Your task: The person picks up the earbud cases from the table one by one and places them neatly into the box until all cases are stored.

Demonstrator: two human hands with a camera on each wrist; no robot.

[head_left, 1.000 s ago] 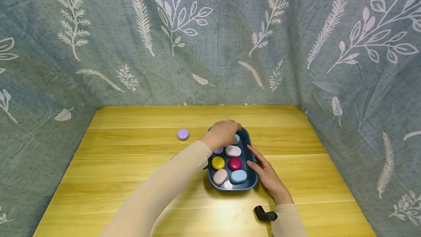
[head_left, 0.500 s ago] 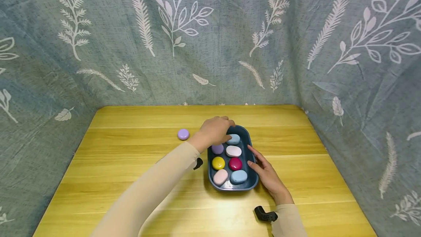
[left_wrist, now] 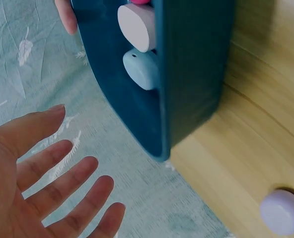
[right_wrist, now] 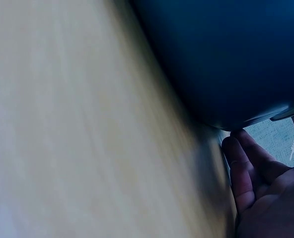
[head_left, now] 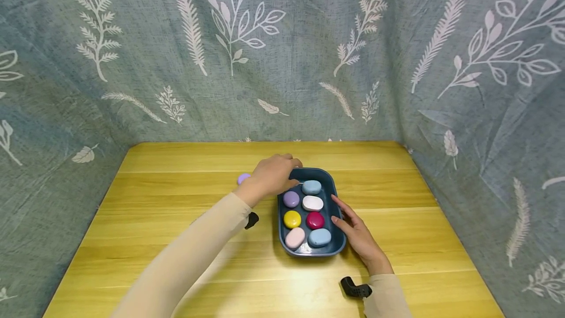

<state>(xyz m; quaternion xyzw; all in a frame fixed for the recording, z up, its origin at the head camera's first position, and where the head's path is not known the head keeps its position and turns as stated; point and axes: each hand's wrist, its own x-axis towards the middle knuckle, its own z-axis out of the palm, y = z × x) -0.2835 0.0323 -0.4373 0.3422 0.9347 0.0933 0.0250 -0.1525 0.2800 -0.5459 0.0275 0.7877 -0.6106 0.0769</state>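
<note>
A dark blue tray (head_left: 324,180) holds several smooth, rounded, pebble-like pieces, among them a light blue oval piece (head_left: 311,187), a white oval piece (head_left: 313,203), a purple round piece (head_left: 291,199), a yellow round piece (head_left: 292,219) and a crimson round piece (head_left: 315,220). Over the tray's far left corner is my left hand (head_left: 273,173), its fingers spread and nothing in them, as the left wrist view confirms. My right hand (head_left: 359,237) rests against the tray's right side, fingers fairly straight, with fingertips touching its wall in the right wrist view.
A lilac round piece (left_wrist: 282,212) lies on the wooden table (head_left: 176,200) left of the tray, partly behind my left hand in the head view. A patterned grey-green curtain (head_left: 300,53) hangs around the table's back and sides.
My left hand has drawn back leftward from over the tray, uncovering the far light blue oval piece and the purple one. The right hand and the tray have stayed in place.
</note>
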